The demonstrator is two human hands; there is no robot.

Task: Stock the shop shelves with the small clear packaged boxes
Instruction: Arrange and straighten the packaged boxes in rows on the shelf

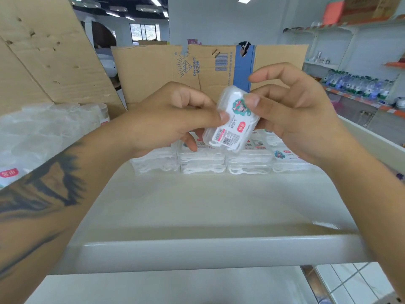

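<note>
Both hands hold one box [231,121] tilted in the air above the shelf [208,205]. The left hand [175,119] pinches its 9 o'clock edge, thumb on the label and fingers [192,145] curled beneath. The right hand [293,115] pinches the 3 o'clock edge with its thumb on top; the upper fingers are raised clear of it. Directly below, stacked boxes [223,161] form a row at the shelf's 12 o'clock side.

Risk: the smooth plastic is held only at its edges; a loosened pinch would likely drop the box onto the stacks and disturb them. A tilted placement could leave it unstable or topple a neighbouring stack.
</note>
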